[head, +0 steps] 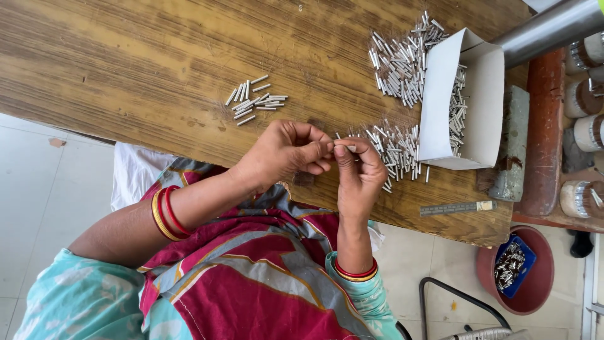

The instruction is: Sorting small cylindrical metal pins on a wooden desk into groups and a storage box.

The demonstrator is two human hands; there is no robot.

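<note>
Just beside the white cardboard box (484,94), a thin metal pin (343,141) is pinched between the fingertips of the left hand (283,154) and right hand (358,176), both closed on it over the wooden table (145,56). Loose pins (393,151) are piled against the box, more (402,60) are heaped nearby, and a small sorted bunch (255,101) is laid well apart from it.

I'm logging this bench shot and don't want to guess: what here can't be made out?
Head view:
- Piece pinched between left hand and right hand: mostly covered by fingertips.
- White box: contents partly hidden by its wall.
- Jars: cut off by the right edge.
- Red tub: contents too small.
</note>
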